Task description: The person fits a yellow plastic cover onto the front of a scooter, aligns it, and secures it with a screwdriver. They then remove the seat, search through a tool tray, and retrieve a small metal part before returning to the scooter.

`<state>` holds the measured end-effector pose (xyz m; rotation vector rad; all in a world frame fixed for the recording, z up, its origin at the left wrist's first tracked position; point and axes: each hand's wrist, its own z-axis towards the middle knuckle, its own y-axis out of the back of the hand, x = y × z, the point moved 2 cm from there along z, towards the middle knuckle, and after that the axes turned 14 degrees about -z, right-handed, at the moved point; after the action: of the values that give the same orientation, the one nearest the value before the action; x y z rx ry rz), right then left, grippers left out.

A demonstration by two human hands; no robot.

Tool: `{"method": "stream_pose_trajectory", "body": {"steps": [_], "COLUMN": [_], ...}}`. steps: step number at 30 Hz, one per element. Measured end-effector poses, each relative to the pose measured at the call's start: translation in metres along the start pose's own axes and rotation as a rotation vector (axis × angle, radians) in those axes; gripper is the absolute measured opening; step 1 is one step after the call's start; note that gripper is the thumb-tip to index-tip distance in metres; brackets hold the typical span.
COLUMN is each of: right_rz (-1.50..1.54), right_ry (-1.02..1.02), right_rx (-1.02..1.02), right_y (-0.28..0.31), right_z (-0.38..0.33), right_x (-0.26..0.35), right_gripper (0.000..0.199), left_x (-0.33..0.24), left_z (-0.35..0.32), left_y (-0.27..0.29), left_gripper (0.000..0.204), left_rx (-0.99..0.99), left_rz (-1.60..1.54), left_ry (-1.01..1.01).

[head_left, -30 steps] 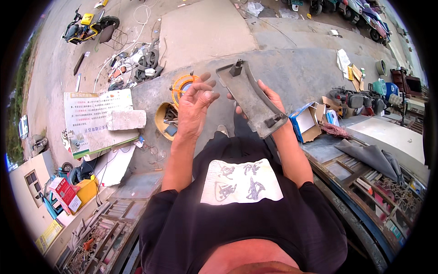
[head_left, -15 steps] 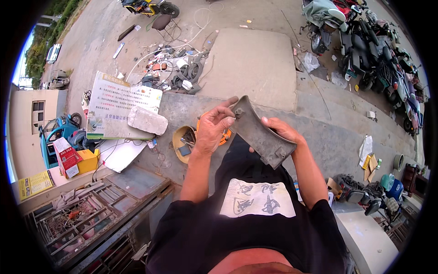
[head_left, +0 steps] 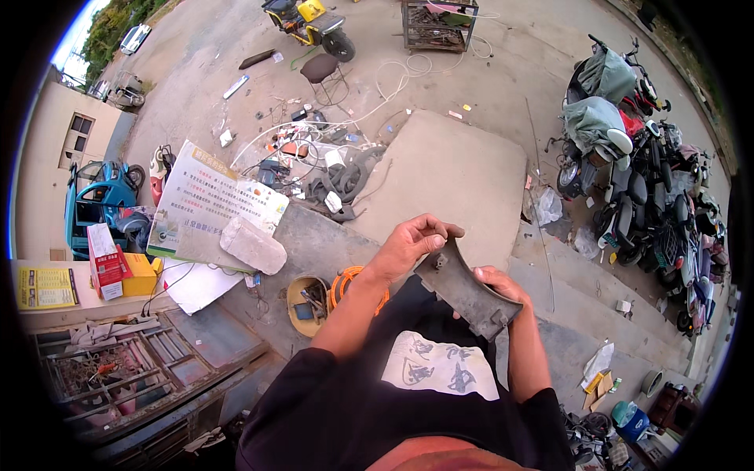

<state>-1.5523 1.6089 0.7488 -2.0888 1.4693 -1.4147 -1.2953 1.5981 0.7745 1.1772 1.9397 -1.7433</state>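
A curved grey panel (head_left: 462,287), worn and dirty, with small raised mounts on its inner face, is held tilted above my lap. My right hand (head_left: 506,292) grips its right side, thumb over the upper edge and the other fingers mostly hidden behind. At the upper left end, my left hand (head_left: 408,250) is closed in a pinch, its fingertips against the panel's corner; whether something small is also between them I cannot see. A pale sheet with dark brush marks (head_left: 440,365) lies across my dark clothing.
Left of me are a tan bowl of tools (head_left: 297,323), an orange coiled hose (head_left: 343,284), a stone block (head_left: 253,245) on a printed board (head_left: 206,192), and a rusty metal frame (head_left: 173,369). Scrap parts (head_left: 345,177) lie ahead; parked scooters (head_left: 628,188) line the right.
The view has shifted, so the surroundings sit lower and more of the far ground shows. Both hands and the panel appear lower and slightly right, with much the same hold.
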Motion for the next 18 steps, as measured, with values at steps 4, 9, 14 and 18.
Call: {"method": "stream_pose_trajectory", "body": {"steps": [4,9,14,18], "right_rz": [-0.019,-0.026,0.067,0.047], "right_ry": [-0.044,-0.126,-0.152,-0.001], "right_rx": [0.025,0.117,0.234,-0.138], "right_y": [0.012,0.040,0.069,0.132], "right_z": [0.037,0.085,0.133,0.180], "right_x": [0.044,0.093,0.125,0.147], "right_gripper": [0.067,0.069,0.079,0.082], "left_x": [-0.018,-0.030,-0.026,-0.041], "left_z": [0.032,0.056,0.089,0.133], "left_y": [0.019,0.035,0.063,0.092], "left_gripper": [0.014,0.011,0.011,0.012], "left_rx": [-0.012,-0.185,-0.367,-0.522], "left_rz": [0.094,0.078,-0.066,-0.045], "left_ry": [-0.044,-0.096,-0.278,-0.428]}}
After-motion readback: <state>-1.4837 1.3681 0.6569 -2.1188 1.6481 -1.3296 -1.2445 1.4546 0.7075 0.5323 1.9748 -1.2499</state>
